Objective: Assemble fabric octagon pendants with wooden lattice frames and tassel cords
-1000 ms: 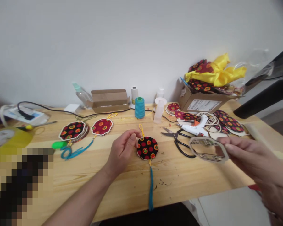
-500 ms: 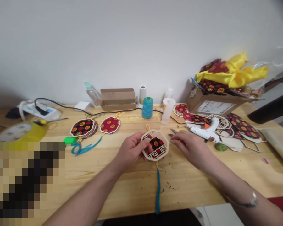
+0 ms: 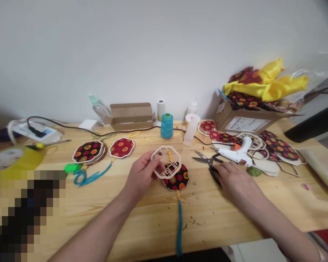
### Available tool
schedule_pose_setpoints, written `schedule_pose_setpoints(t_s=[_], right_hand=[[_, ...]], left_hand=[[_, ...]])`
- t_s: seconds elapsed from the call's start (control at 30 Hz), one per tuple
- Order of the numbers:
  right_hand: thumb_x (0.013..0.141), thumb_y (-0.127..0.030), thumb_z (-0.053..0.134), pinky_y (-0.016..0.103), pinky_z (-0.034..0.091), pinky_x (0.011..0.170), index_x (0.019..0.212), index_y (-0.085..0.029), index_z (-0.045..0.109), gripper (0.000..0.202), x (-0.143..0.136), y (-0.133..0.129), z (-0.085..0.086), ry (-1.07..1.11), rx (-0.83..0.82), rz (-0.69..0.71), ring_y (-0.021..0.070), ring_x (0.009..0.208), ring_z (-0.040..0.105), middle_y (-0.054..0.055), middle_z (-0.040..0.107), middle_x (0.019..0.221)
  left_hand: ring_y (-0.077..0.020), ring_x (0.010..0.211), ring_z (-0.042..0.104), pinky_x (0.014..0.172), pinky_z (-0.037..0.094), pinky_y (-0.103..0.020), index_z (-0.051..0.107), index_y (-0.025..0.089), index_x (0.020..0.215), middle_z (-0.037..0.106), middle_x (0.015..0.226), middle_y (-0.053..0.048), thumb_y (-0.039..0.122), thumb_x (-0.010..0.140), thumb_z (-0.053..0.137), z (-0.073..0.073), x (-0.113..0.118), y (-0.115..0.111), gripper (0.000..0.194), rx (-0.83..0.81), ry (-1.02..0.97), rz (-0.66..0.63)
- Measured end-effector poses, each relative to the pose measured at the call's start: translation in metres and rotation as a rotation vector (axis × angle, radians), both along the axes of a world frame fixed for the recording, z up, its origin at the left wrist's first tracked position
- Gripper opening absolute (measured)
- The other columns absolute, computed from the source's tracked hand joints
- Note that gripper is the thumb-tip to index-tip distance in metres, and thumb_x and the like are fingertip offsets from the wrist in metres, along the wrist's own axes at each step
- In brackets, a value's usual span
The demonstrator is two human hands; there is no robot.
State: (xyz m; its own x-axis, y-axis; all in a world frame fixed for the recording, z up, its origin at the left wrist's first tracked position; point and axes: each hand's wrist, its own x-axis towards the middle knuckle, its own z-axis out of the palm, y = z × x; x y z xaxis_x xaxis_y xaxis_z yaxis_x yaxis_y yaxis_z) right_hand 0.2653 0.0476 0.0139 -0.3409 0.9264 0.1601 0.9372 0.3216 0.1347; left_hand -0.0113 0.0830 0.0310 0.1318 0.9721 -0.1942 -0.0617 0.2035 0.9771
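Observation:
Between thumb and fingers, my left hand [image 3: 146, 169] holds a pale cut-out lattice frame [image 3: 166, 149] at its left edge. Partly behind and below the frame lies a black patterned fabric piece [image 3: 180, 179] with a yellow cord and a blue tassel [image 3: 179, 229]. My right hand [image 3: 231, 178] is at the handles of black scissors [image 3: 207, 159], its fingers curled on them. The scissors lie on the table with their blades apart, pointing left. A white glue gun [image 3: 236, 154] rests just beyond my right hand.
Finished-looking fabric pieces [image 3: 122, 147] and a stack [image 3: 88, 152] lie at the left. Blue thread [image 3: 167, 126], a clear plastic tube [image 3: 190, 131] and an open brown box [image 3: 132, 122] stand behind. A full cardboard box [image 3: 246, 122] stands back right.
My left hand has shifted left with the frame, uncovering more of the black fabric piece. My right hand has moved right and down onto the scissors' handles. The view has turned slightly.

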Motion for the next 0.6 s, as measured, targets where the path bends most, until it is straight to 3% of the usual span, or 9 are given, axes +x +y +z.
schedule_pose_setpoints(t_s=[0.13,0.33,0.6], right_hand=[[0.086,-0.024,0.054,0.04,0.049,0.072,0.092,-0.014,0.07,0.019,-0.001,0.002,0.009,-0.012,-0.021,-0.034,0.0286,0.084,0.057,0.013,0.065,0.088],[0.085,-0.021,0.053,0.043,0.049,0.083,0.099,-0.013,0.068,0.022,0.001,0.003,0.011,0.053,-0.024,-0.028,0.0299,0.096,0.056,0.016,0.063,0.108],[0.083,-0.023,0.053,0.038,0.049,0.081,0.088,-0.015,0.067,0.017,0.004,0.012,0.017,0.061,-0.23,-0.061,0.0271,0.093,0.059,0.014,0.062,0.101]], left_hand=[[-0.0058,0.048,0.048,0.044,0.033,-0.016,0.057,0.016,0.077,0.061,0.06,0.003,0.043,0.081,0.06,0.0,0.0,0.0,0.028,-0.006,-0.005,-0.004],[-0.0058,0.048,0.049,0.044,0.033,-0.016,0.057,0.016,0.078,0.061,0.06,0.003,0.044,0.082,0.059,-0.002,0.001,0.001,0.029,0.003,0.0,-0.014],[-0.0059,0.048,0.049,0.044,0.033,-0.016,0.057,0.015,0.077,0.06,0.061,0.003,0.044,0.082,0.059,-0.002,0.0,0.0,0.029,0.02,0.013,-0.016]])
